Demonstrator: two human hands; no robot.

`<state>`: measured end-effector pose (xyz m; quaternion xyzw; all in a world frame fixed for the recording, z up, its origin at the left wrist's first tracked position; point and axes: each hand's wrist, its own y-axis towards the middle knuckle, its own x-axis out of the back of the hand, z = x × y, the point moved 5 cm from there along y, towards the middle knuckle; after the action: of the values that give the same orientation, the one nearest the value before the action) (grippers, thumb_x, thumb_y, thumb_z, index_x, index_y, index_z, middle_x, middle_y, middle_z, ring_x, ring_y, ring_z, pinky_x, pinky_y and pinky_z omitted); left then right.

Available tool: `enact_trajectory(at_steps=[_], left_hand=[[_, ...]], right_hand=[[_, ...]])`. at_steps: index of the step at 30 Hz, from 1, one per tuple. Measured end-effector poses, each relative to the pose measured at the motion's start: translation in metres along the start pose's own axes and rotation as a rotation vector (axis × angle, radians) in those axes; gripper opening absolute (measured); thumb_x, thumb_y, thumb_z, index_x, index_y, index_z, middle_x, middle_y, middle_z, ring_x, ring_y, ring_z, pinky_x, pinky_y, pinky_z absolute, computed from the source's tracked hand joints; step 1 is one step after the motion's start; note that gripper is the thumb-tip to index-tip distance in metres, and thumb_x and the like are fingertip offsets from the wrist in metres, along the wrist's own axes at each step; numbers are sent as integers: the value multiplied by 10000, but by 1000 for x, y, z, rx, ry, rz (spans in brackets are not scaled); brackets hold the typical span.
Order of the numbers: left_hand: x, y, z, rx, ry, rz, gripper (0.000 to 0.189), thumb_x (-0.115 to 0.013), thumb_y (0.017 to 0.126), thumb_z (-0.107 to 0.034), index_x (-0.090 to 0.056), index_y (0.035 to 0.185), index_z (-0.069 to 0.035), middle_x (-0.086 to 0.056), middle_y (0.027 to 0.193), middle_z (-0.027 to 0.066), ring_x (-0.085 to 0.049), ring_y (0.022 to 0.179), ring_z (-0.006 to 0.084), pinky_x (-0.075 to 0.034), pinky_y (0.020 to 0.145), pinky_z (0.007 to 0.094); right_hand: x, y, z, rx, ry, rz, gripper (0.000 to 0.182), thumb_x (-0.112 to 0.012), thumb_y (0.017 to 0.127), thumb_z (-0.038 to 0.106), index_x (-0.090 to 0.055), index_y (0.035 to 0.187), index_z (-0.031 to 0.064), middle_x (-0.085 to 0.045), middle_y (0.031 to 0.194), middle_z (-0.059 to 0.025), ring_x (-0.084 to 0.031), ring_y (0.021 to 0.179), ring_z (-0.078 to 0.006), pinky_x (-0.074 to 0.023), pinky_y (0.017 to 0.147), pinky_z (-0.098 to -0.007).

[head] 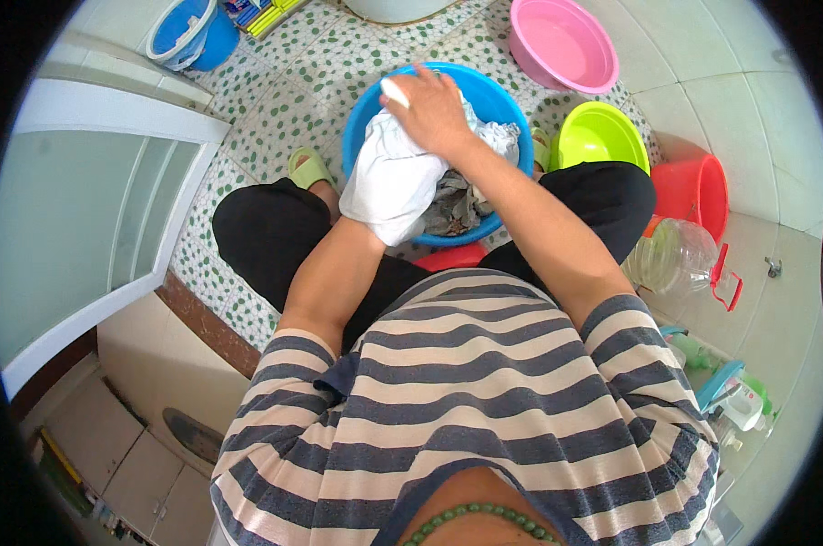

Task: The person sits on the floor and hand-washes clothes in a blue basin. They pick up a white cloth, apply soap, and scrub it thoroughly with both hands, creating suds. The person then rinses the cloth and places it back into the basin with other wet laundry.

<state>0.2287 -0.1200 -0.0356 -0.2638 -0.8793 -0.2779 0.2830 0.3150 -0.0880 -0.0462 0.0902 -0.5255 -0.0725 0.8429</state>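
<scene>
A white cloth covers my left hand and wrist above a blue plastic basin. My left hand is hidden beneath the fabric, so its fingers cannot be seen. Over the upper part of this cloth, my right hand holds a small white bar, which looks like soap, between thumb and fingers. Dark grey wet cloth lies in the lower part of the basin. More white fabric lies at its right side.
A pink basin, a lime-green basin, a red bucket and a large clear plastic bottle stand on the right. At the upper left is a blue bucket. A door with frosted panels stands at the left.
</scene>
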Motion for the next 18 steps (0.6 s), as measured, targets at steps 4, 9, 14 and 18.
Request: enact_trajectory(at_steps=[4,9,14,18], left_hand=[[1,-2,1,13,8,-10,445,-502,935,-229,-430,1340,-58,-483,1313,165,-443,1236,287,-314,1054,373],[3,1,2,12,12,-10,426,-508,927,-226,-451,1316,-63,-498,1286,168,-460,1210,292,-332,1035,378],[2,9,4,-20,44,10,407,-515,919,-222,-473,1293,-69,-513,1260,170,-477,1184,296,-351,1016,384],[0,13,5,-29,72,20,392,-520,912,-219,-490,1275,-73,-524,1239,172,-490,1163,299,-366,1001,388]], right_hand=[[0,19,-61,-359,147,161,424,-444,951,405,-600,1182,85,-599,1225,-142,-437,1273,-367,-296,1061,-471],[19,-24,-27,-97,75,-72,425,-531,929,293,-529,1285,59,-515,1333,-183,-414,1274,-419,-325,1056,-467],[15,-83,63,160,92,39,595,-687,713,184,-534,1286,135,-489,1363,-97,-370,1332,-334,-217,1116,-509],[14,-76,71,187,155,2,475,-667,714,177,-588,1180,128,-559,1265,-62,-397,1322,-284,-230,1098,-520]])
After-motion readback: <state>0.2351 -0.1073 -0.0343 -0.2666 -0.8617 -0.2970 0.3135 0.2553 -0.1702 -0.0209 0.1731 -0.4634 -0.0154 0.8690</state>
